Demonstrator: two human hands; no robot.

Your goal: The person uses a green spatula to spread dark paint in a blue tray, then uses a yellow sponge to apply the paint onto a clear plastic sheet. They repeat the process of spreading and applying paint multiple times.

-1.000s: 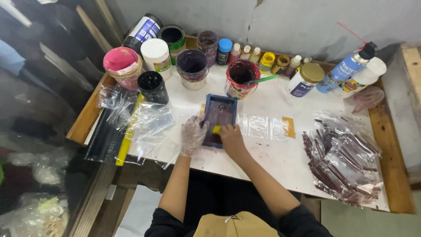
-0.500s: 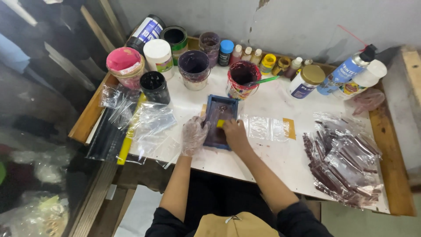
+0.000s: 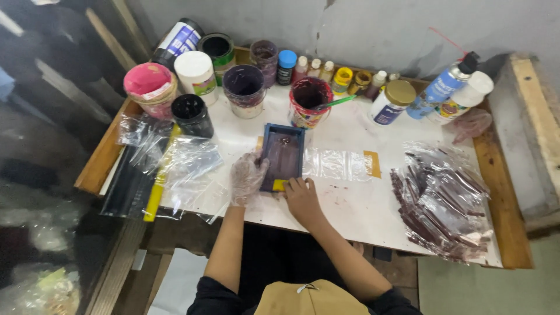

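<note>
Your counter (image 3: 361,204) is a white-topped surface with a wooden rim, standing against a grey wall and crowded along its far edge. On its right side lies a big heap of clear bags holding dark red sticks (image 3: 443,201), well apart from your hands. On its left side loose clear plastic sheets (image 3: 175,166) overlap a black strip and a long yellow bar (image 3: 158,178). Along the back stand the paint tubs: a pink-lidded tub (image 3: 149,81), a white jar (image 3: 195,73), a black pot (image 3: 191,114), a purple-stained bucket (image 3: 244,87) and a dark red paint cup (image 3: 309,100) with a green-handled tool resting in it; further right are a gold-lidded white jar (image 3: 392,100) and a blue spray bottle (image 3: 444,84). In the middle, near the front edge, the small blue-framed screen (image 3: 282,156) lies flat on the counter, with a clear packet with a yellow end (image 3: 341,165) just beside it on the right. Your left hand (image 3: 247,178), in a thin clear glove, rests with fingers spread flat against the frame's left edge. Your bare right hand (image 3: 301,195) sits at the frame's near end, fingers pinched on a small yellow scraper (image 3: 279,185) touching the screen.
</note>
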